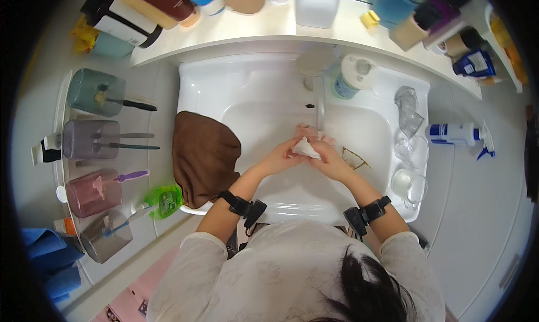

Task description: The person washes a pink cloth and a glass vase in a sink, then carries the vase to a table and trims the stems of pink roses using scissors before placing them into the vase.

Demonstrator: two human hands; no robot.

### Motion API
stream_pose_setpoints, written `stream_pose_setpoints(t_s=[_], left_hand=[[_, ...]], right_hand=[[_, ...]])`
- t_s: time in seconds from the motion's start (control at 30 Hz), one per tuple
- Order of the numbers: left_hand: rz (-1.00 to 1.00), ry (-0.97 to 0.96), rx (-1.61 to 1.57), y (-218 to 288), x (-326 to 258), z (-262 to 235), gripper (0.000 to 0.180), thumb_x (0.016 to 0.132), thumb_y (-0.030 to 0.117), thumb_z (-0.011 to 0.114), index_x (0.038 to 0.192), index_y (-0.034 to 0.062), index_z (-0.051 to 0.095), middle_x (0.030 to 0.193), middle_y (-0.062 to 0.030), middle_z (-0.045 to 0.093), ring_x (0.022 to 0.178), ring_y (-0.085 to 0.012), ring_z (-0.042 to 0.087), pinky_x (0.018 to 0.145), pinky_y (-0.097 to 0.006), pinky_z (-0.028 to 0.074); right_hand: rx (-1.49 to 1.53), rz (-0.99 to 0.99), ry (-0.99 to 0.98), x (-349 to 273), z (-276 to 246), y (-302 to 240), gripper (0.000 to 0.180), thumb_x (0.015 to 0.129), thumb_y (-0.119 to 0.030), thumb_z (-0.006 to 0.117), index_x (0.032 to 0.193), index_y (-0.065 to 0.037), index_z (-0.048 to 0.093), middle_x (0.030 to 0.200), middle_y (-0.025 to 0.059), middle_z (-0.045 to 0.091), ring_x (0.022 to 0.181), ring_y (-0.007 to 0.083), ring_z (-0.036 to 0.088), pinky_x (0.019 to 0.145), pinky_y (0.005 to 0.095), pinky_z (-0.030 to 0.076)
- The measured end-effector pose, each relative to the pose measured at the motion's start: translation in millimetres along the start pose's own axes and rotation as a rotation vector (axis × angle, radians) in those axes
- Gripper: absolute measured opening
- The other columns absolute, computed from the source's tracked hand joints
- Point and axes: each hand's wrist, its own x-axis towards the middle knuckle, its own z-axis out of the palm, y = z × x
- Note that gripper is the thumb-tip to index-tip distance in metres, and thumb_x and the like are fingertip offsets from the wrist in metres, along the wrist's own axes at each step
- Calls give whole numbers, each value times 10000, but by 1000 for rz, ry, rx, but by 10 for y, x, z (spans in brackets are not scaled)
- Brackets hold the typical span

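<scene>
Over the white sink [252,120], my left hand [282,158] and my right hand [331,160] meet just in front of the tap [320,106]. Between them is a small white cloth [306,148], bunched up, with the fingers of both hands curled round it. Some pale pink cloth [307,131] shows just beyond my fingers; whether it is joined to the white piece I cannot tell. A thin brown loop [355,158] lies in the basin beside my right hand. Each forearm wears a black strap with a small device.
A brown cloth [205,156] drapes over the sink's left side. A tub with a white lid [357,74] stands behind the tap. Clear plastic bags and a glass jar [409,186] line the right rim. Toothbrush cups [92,136] hang left, a spray bottle [452,134] right; bottles crowd the shelf [269,25].
</scene>
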Motion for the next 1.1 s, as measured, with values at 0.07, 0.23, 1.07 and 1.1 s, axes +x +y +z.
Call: stream_pose_setpoints(t_s=[0.07, 0.23, 1.07, 1.1], left_hand=[[-44, 59, -190, -36, -19, -100, 413, 744, 21, 514, 1155, 40, 468, 882, -30, 554, 698, -98, 512, 641, -212, 437], [53, 487, 112, 239, 153, -751, 387, 758, -11, 485, 1141, 41, 480, 904, -40, 563, 689, -89, 526, 626, -205, 437], [70, 316, 327, -347, 515, 466, 295, 694, 181, 632, 916, 30, 509, 889, -103, 539, 781, -236, 535, 630, -330, 459], [223, 380, 623, -298, 537, 503, 274, 680, 163, 634, 885, 25, 516, 878, -116, 537, 782, -257, 526, 649, -349, 452]], right_hand=[[-255, -176, -11, -4, 18, 1, 427, 721, -140, 573, 1126, -43, 480, 1141, 172, 464, 1076, 294, 437, 891, 348, 351], [-278, 312, 58, -125, -23, 190, 568, 681, -214, 617, 1172, -2, 427, 1170, 225, 416, 1103, 349, 395, 923, 379, 325], [1201, 972, 294, -119, -140, 444, 584, 805, -482, 467, 1229, -97, 352, 1167, 100, 431, 1088, 261, 403, 874, 464, 354], [1268, 831, 242, -83, -98, 399, 558, 812, -480, 457, 1198, -86, 372, 1151, 91, 440, 1066, 248, 421, 865, 458, 359]])
